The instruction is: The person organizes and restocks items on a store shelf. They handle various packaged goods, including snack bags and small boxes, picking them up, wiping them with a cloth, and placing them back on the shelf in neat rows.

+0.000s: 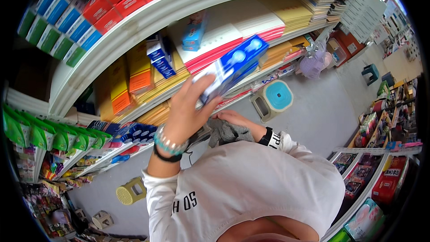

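My left hand, with a beaded bracelet and a black band at the wrist, grips one end of a blue and white carton. The carton is tilted and slightly blurred, held in front of the shelf of paper stacks. Close to my body, my right hand is closed around a crumpled grey cloth. Behind the carton lie white paper stacks with red edges. A light-blue box rests on them, and small dark-blue boxes stand to its left.
Red boxes and blue and green boxes fill the shelf above. Orange and yellow packs sit at the left. A stool with a blue top and a yellow stool stand on the floor. Stocked shelves flank my right.
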`<state>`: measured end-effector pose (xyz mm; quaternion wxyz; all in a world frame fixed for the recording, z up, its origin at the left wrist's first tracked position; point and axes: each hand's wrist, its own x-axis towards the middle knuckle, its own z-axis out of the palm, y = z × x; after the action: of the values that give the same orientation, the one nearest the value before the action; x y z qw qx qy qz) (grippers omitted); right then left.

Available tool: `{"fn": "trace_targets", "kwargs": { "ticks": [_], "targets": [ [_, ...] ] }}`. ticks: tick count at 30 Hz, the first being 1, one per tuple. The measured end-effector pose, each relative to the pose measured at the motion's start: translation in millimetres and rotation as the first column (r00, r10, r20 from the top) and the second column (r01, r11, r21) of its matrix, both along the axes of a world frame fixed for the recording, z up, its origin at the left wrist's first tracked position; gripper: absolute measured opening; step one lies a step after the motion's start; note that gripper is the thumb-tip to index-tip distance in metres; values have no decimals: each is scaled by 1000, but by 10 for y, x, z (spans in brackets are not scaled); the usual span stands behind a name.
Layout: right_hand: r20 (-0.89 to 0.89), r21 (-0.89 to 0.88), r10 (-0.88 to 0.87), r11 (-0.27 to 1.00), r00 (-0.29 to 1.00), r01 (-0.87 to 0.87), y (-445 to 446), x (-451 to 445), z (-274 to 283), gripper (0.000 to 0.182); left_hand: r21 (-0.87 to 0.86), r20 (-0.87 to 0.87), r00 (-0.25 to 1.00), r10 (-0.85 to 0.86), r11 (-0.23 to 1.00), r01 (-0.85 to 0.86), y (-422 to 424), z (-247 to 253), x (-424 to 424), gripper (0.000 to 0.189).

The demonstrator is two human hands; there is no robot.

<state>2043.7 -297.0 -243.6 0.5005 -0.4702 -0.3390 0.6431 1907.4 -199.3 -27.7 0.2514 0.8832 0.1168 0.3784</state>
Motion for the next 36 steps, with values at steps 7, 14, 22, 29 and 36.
{"fn": "trace_targets", "kwargs": {
  "ticks": [7, 14, 22, 29, 36],
  "targets": [
    [-15, 32, -205, 978, 979, 206, -425, 450, -12, 30, 53, -34, 997, 70, 996, -69, 120, -102, 1435, 50],
    [-15, 6, -350, 937, 937, 350, -773, 853, -280, 32, 135, -4, 967, 254, 959, -251, 396, -246, 2415, 52],
    [-5, -101, -419, 903, 908, 417, -1008, 1020, 14, 31, -14, -38, 912, 409, 912, -410, 538, -588, 2911, 59],
    [-87, -108, -434, 899, 896, 425, -1048, 1136, -120, 30, -23, 29, 902, 430, 903, -429, 547, -741, 2977, 71],
    [105, -72, -363, 926, 926, 371, -987, 1128, -61, 33, -31, -13, 903, 429, 903, -429, 552, -765, 2918, 72]
  ]
}}
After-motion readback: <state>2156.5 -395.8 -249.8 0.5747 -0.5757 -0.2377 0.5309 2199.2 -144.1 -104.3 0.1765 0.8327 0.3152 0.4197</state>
